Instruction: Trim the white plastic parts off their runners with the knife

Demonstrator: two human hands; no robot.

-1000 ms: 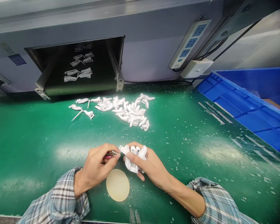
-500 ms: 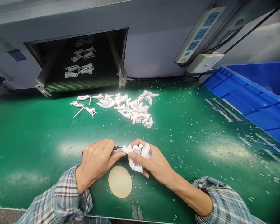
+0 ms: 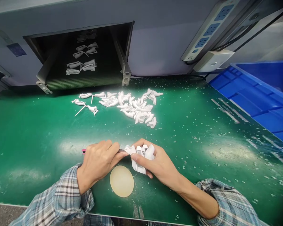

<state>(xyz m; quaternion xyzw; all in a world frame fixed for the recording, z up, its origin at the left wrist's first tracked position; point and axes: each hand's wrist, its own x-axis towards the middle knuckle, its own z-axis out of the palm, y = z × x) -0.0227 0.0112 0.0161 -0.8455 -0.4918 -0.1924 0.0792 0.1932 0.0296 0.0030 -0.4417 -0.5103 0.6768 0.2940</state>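
Note:
My left hand (image 3: 99, 161) is closed round a knife with a pink handle end (image 3: 84, 151), most of it hidden in the fist. The dark blade points right, its tip at the edge of a white plastic part. My right hand (image 3: 161, 163) grips several such white plastic parts (image 3: 140, 157) in a bunch, thumb across the front. One part sticks out leftward toward the blade. Below the hands, a round pale yellow disc (image 3: 122, 181) lies on the green table (image 3: 49, 131). Beyond them is a loose pile of similar white parts (image 3: 141, 110).
Joined white pieces (image 3: 81, 67) lie on a conveyor belt (image 3: 85, 82) coming out of the opening at the back. A branched white piece (image 3: 92, 109) rests left of the pile. Small white scraps dot the table's right side. A blue crate (image 3: 252, 94) stands at the right.
The thumb of my left hand has drawn in along the blade, and the fist has shifted slightly right. My right hand keeps its grip on the parts. The camera view has shifted a little.

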